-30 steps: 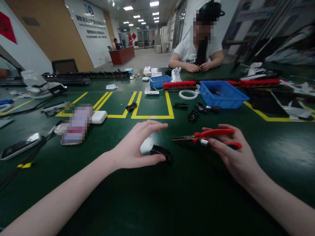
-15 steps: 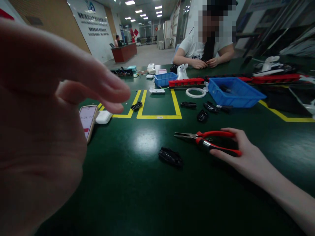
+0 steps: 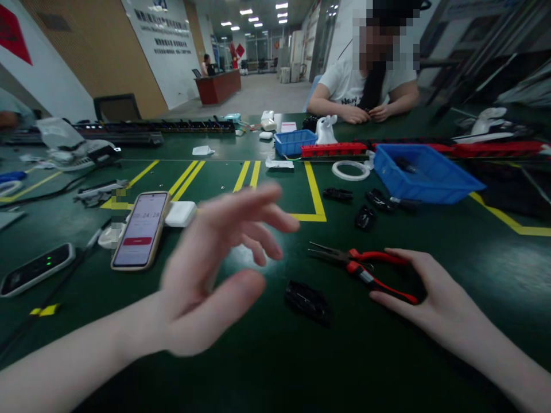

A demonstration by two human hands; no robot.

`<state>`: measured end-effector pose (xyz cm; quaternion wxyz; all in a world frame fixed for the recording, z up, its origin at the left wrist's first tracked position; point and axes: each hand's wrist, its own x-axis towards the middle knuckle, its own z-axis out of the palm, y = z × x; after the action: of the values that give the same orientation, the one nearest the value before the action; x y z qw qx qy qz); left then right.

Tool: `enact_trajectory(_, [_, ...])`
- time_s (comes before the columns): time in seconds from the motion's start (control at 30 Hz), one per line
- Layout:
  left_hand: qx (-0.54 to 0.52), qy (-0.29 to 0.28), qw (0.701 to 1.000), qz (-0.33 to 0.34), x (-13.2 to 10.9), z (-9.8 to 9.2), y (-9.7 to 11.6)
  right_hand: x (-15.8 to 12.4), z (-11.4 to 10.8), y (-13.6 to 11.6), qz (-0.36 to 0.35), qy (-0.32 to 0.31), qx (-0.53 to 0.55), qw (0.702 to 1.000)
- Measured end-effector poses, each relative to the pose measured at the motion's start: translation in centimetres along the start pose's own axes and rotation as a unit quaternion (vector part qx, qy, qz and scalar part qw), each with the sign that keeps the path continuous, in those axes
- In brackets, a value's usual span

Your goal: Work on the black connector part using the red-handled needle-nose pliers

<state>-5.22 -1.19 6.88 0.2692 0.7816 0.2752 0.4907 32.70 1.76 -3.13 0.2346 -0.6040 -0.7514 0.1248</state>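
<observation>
The right hand [image 3: 441, 292] holds red pliers [image 3: 364, 275], thumb and fingers outside the spread handles, likely for squeezing leverage. The left hand [image 3: 193, 261], wide and empty, hovers beside the black part [image 3: 307, 299], lying toward the table's [image 3: 241, 373] near edge, presumably for easy reach.

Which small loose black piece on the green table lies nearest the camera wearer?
The shiny, elongated black piece between the left hand and the right hand; the other black pieces, several near the large blue plastic bin, lie farther back.
</observation>
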Motion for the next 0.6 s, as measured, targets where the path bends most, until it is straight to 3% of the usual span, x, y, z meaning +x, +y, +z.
enact_trajectory(0.1, [0.016, -0.188, 0.981, -0.039, 0.7, 2.1, -1.9, -0.3, 0.2, 0.5, -0.018, 0.003, -0.015, 1.000])
enact_trajectory(0.2, [0.039, -0.285, 0.957, -0.030, 0.6, 3.2, -4.1, -0.5, 0.6, 0.8, -0.034, 0.005, -0.028, 0.999])
enact_trajectory(0.4, [0.054, -0.363, 0.930, 0.010, 0.2, 4.8, -6.0, -0.8, 1.0, -0.3, -0.059, -0.002, -0.066, 0.996])
enact_trajectory(0.6, [0.059, -0.378, 0.924, -0.001, 0.2, 5.7, -6.9, -0.6, 0.4, -1.7, -0.059, -0.014, -0.087, 0.994])
